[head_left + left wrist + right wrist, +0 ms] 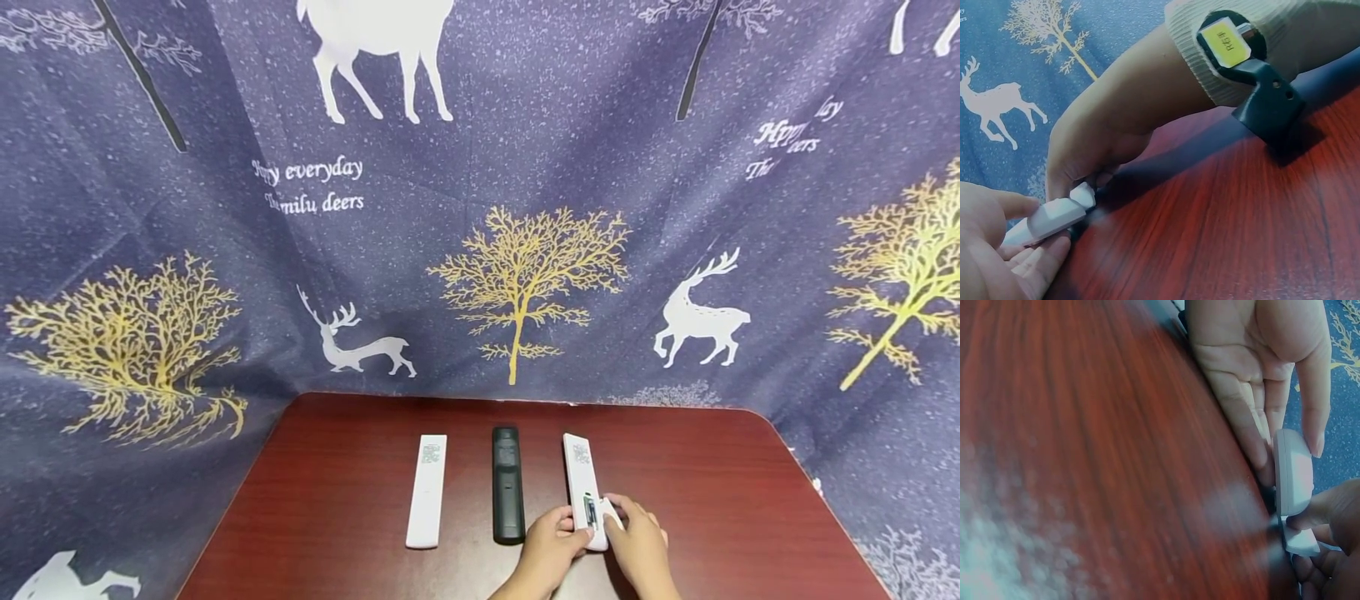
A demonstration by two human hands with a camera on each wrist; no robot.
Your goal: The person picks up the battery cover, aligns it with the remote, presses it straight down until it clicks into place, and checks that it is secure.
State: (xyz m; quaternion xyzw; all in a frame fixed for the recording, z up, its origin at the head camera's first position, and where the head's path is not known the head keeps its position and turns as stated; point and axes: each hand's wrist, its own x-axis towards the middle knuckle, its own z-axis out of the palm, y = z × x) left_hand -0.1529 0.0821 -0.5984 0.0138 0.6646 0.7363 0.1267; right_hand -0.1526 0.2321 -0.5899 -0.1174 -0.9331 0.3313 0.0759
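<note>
A white remote control (pixel 580 468) lies back side up at the right of the row, its battery compartment (pixel 591 511) uncovered with something dark, battery-like inside. My left hand (pixel 550 546) grips its lower left edge, the thumb on the near end. On the other side, my right hand (pixel 641 542) pinches a small white battery cover (pixel 611 510), tilted beside the compartment. In the right wrist view, the cover (pixel 1300 541) sits against the end of the remote (pixel 1294 472) between thumb and fingers. The left wrist view shows the remote (pixel 1054 217) between the left thumb and fingers.
A black remote control (pixel 508 487) lies left of my left hand, and another white remote (pixel 427 492) lies farther left. All rest on a reddish-brown wooden table (pixel 337 483). A blue cloth (pixel 465 167) printed with deer and trees hangs behind it.
</note>
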